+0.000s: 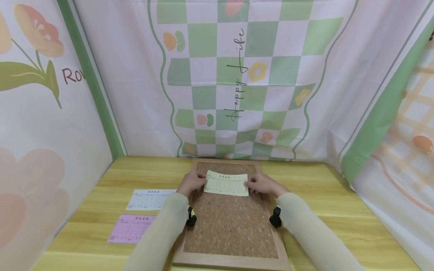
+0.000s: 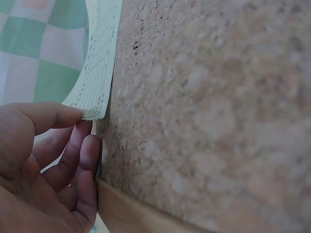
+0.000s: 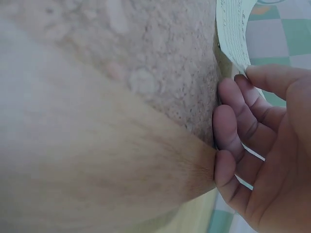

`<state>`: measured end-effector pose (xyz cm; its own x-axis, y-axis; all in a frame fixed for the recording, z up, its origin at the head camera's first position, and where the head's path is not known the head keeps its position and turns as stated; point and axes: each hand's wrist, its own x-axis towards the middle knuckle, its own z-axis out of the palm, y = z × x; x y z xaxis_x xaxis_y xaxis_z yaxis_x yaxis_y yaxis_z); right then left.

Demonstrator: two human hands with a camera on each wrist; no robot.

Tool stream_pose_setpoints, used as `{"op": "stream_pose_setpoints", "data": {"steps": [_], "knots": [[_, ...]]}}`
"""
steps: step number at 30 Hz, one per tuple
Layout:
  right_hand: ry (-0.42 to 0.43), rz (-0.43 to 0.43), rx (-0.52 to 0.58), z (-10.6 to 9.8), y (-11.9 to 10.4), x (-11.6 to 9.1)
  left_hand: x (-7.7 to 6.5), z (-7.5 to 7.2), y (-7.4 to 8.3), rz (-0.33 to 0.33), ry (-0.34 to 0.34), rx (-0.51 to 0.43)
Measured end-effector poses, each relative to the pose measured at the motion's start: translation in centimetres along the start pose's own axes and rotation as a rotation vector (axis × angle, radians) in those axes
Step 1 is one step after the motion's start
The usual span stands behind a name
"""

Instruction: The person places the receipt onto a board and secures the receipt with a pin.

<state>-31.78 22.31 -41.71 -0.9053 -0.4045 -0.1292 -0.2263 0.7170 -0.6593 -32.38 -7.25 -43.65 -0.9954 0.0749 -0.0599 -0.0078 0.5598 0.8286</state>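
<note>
A pale yellow printed form (image 1: 226, 183) spans the space between my two hands, over the upper part of a wood-framed cork board (image 1: 230, 226). My left hand (image 1: 193, 182) pinches its left edge between thumb and finger; the left wrist view shows the thumb on the slip's corner (image 2: 97, 97) and the other fingers near the board's frame. At the opposite edge my right hand (image 1: 264, 184) pinches the slip likewise, its lower fingertips (image 3: 225, 119) at the cork's border in the right wrist view. The paper bows slightly, its ends bent up.
Left of the board, a white printed form (image 1: 147, 199) lies on the wood-grain table (image 1: 339, 226), with a pink one (image 1: 130, 228) nearer me. My left sleeve covers part of both. A patterned curtain (image 1: 257, 94) hangs behind the table.
</note>
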Motion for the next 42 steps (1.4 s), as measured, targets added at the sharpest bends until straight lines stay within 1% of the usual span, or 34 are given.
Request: {"op": "stream_pose_setpoints", "data": {"steps": [2, 6, 9, 15, 18, 24, 28, 42], "knots": [[0.005, 0.01, -0.01, 0.1, 0.0, 0.1, 0.0, 0.1, 0.1, -0.011, 0.009, 0.011], [0.008, 0.022, -0.035, 0.1, 0.2, 0.5, -0.2, 0.1, 0.2, -0.012, 0.022, 0.035], [0.007, 0.036, -0.062, 0.1, 0.3, 0.7, -0.2, 0.1, 0.3, -0.012, 0.023, 0.035], [0.013, 0.06, -0.1, 0.1, 0.3, 1.2, 0.0, 0.3, 0.3, -0.038, 0.031, 0.044], [0.013, 0.062, -0.106, 0.1, 0.3, 1.2, 0.0, 0.4, 0.4, -0.043, 0.043, 0.062], [0.002, 0.063, -0.116, 0.0, 0.3, 1.2, -0.4, 0.3, 0.7, -0.028, 0.065, 0.11], [-0.002, 0.07, -0.112, 0.0, 0.3, 1.2, -0.4, 0.4, 0.8, -0.036, 0.076, 0.13], [-0.026, 0.075, -0.115, -0.1, 0.8, 1.7, -0.5, 0.6, 0.8, -0.034, 0.1, 0.123]]}}
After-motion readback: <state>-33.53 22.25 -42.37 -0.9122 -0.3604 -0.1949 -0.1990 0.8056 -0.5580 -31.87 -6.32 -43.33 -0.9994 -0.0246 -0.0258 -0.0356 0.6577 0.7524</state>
